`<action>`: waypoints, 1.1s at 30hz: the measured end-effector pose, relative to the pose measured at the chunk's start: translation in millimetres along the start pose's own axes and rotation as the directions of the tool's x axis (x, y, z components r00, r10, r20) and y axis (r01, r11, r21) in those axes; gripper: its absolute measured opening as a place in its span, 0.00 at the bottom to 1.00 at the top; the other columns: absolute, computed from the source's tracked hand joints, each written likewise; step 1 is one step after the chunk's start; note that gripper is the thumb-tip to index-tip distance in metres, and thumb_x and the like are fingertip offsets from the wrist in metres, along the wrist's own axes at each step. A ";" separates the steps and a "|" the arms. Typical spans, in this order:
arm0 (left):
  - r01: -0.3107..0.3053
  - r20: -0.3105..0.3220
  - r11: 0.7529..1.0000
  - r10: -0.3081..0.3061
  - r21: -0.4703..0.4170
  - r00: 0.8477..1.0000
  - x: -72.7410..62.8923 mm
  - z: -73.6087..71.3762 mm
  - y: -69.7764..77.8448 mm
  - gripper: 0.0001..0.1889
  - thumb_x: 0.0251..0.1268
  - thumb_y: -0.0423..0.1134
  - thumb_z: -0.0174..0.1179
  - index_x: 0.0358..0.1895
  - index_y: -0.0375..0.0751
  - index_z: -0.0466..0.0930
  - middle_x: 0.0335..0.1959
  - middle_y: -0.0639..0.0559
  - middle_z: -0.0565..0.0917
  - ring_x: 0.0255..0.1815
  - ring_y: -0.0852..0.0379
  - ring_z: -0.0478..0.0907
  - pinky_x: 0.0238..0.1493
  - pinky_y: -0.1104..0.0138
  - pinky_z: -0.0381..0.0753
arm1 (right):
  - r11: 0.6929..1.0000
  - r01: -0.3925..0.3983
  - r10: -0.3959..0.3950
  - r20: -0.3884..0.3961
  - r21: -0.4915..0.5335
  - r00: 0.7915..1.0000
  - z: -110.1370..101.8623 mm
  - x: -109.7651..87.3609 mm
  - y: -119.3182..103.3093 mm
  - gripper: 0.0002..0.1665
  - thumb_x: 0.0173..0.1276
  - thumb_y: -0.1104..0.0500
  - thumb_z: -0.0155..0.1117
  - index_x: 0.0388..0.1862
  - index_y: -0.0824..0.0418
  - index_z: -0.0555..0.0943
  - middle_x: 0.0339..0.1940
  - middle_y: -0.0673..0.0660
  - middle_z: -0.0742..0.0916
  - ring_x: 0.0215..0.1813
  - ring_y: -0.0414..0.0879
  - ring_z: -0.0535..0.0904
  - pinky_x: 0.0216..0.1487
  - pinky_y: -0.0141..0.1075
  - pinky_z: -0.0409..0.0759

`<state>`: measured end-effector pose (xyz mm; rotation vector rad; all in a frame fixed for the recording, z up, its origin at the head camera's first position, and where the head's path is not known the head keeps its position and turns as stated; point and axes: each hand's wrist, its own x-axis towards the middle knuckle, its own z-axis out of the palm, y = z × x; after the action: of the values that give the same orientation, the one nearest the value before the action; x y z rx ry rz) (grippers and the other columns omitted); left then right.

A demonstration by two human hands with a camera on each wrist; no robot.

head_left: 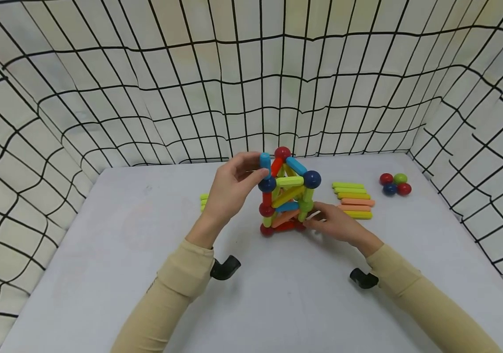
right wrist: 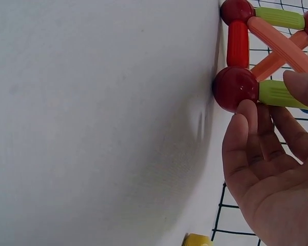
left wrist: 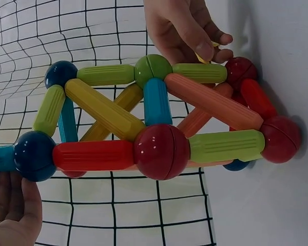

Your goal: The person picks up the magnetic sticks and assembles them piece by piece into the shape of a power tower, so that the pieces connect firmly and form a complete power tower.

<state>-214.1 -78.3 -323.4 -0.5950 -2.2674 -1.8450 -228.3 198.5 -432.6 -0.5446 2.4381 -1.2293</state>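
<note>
A tower of coloured rods and balls (head_left: 289, 181) stands upright on the white table. My left hand (head_left: 229, 189) is at its upper left corner and pinches a short blue rod (head_left: 265, 161) between thumb and fingers. That rod stands on top of a dark blue ball (left wrist: 35, 156). Low on the tower's right side is my right hand (head_left: 335, 223), loosely bent. Its fingertips are right at a red ball (right wrist: 236, 89) at the base, and its thumb overlaps the green rod (right wrist: 274, 94) beside that ball.
Right of the tower lies a row of yellow, green and orange rods (head_left: 352, 190). Several loose balls (head_left: 390, 189) sit beyond them. More green rods (head_left: 204, 197) are partly hidden behind my left hand. A black grid net (head_left: 251, 81) surrounds the table's back and sides.
</note>
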 end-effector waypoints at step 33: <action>-0.053 0.273 0.404 -0.511 0.913 0.815 -19.2 -33.4 -93.5 0.04 0.61 0.28 0.60 0.30 0.35 0.75 0.27 0.46 0.76 0.29 0.51 0.70 0.32 0.59 0.76 | 1.000 -0.022 0.022 -0.010 -0.010 1.000 1.7 2.1 -2.4 0.24 0.72 0.50 0.61 0.63 0.58 0.74 0.55 0.57 0.82 0.56 0.54 0.77 0.51 0.43 0.80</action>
<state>-238.2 -129.5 -407.3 -0.5881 -3.3348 -0.1658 -228.8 195.0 -431.9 -0.5139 2.4529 -1.2141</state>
